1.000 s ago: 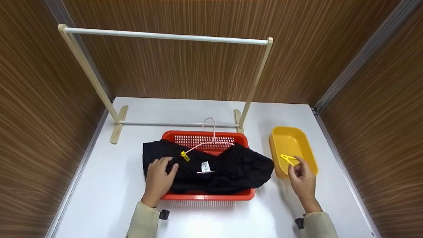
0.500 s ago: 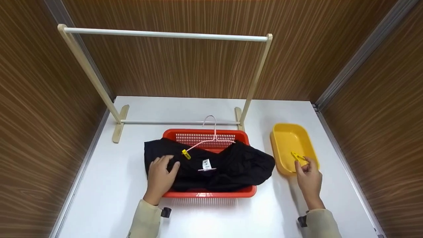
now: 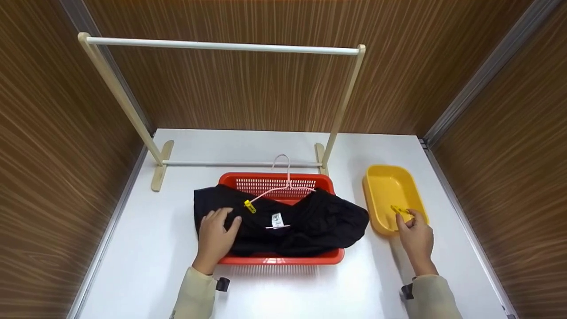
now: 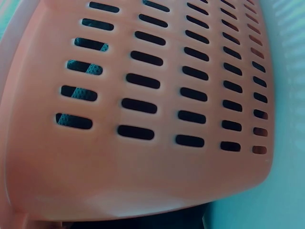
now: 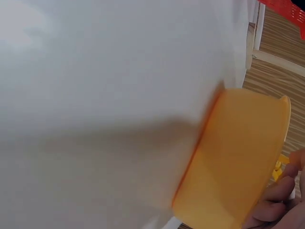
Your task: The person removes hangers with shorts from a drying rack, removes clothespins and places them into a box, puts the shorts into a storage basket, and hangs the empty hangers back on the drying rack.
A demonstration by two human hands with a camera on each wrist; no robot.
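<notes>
My left hand (image 3: 217,235) rests on the left part of a black garment (image 3: 328,221), its thumb spread from the fingers. The garment lies across a red basket (image 3: 283,261), draped over both ends. A pink hanger (image 3: 272,190) sits in the neck opening, hook upward, and a white label (image 3: 277,220) shows there. One yellow clothespin (image 3: 250,206) is clipped where the hanger's left arm meets the cloth. Over the near right end of a yellow tray (image 3: 385,186), my right hand (image 3: 415,235) pinches another yellow clothespin (image 3: 398,209) between thumb and fingers.
A clothes rack (image 3: 221,45) with wooden uprights and white bars stands behind the basket. Wood-grain panels (image 3: 248,93) enclose the white table (image 3: 119,261) at the back and sides. In the left wrist view, the slotted basket wall (image 4: 157,167) fills most of the picture.
My right hand has shifted right and slightly up over the tray, and the clothespin it pinches has turned. My left hand keeps its place on the garment. The view has shifted slightly.
</notes>
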